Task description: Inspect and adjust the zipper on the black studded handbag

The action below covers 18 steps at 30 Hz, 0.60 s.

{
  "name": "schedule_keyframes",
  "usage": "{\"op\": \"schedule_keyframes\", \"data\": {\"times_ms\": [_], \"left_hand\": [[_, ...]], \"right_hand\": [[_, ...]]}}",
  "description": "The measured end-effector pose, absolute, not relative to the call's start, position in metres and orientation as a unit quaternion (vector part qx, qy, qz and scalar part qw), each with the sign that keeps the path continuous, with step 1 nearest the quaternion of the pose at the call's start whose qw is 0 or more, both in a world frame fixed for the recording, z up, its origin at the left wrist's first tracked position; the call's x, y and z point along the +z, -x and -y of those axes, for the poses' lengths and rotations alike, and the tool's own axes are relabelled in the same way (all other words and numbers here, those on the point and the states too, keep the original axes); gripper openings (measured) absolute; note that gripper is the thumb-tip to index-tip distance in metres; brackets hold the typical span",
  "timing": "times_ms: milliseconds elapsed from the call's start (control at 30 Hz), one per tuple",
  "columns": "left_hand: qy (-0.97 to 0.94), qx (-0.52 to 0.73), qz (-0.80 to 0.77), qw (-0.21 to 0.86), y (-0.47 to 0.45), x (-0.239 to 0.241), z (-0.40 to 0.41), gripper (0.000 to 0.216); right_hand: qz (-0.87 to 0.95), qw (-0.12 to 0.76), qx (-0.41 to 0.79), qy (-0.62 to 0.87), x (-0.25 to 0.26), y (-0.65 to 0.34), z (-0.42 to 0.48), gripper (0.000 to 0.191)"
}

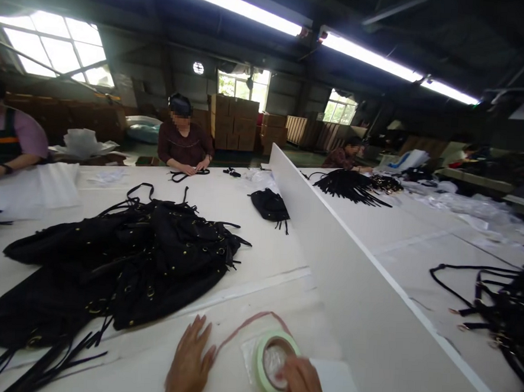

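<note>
A pale green roll of tape [273, 362] lies flat on the white desk [258, 261] at the near edge, its round opening facing up, so it has no long axis to speak of. The right hand [302, 388] is directly on it: the fingers [283, 376] come in from the near right side and rest over the rim and into the hole, curled loosely together on the roll rather than clamped around it. The left hand [188, 366] lies flat on the desk just to the left of the roll, palm down, fingers spread apart and holding nothing, so the right hand is the nearer one. A thin pinkish cord [247, 324] arcs on the desk from near the left hand round the far side of the roll. Further left sits a heap of black bags [124, 264] with straps.
</note>
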<state>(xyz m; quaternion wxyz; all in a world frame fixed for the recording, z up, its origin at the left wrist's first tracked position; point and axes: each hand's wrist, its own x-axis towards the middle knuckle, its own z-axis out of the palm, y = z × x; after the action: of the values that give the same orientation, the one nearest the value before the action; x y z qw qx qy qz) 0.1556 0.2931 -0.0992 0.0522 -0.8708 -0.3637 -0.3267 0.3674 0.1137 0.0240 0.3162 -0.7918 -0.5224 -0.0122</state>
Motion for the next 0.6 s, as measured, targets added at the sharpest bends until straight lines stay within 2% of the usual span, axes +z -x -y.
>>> {"op": "schedule_keyframes", "data": {"times_ms": [67,133,300,433,600], "left_hand": [[0.879,-0.318,0.352,0.053,-0.152,-0.103,-0.290,0.042],[0.877,-0.321,0.353,0.055,-0.152,-0.101,-0.288,0.043],[0.882,-0.310,0.348,0.073,-0.155,-0.087,-0.285,0.048],[0.882,-0.301,0.358,0.064,-0.156,-0.075,-0.282,0.053],[0.885,-0.267,0.377,0.056,-0.159,-0.072,-0.286,0.054]], "right_hand": [[0.564,0.355,-0.034,0.745,0.037,-0.380,-0.186,0.066],[0.538,0.340,-0.040,0.771,0.053,-0.397,-0.263,0.077],[0.511,0.282,0.019,0.811,0.059,-0.454,-0.404,0.074],[0.519,0.202,0.068,0.828,0.031,-0.506,-0.455,0.078],[0.531,0.134,0.052,0.835,0.001,-0.576,-0.511,0.075]]}}
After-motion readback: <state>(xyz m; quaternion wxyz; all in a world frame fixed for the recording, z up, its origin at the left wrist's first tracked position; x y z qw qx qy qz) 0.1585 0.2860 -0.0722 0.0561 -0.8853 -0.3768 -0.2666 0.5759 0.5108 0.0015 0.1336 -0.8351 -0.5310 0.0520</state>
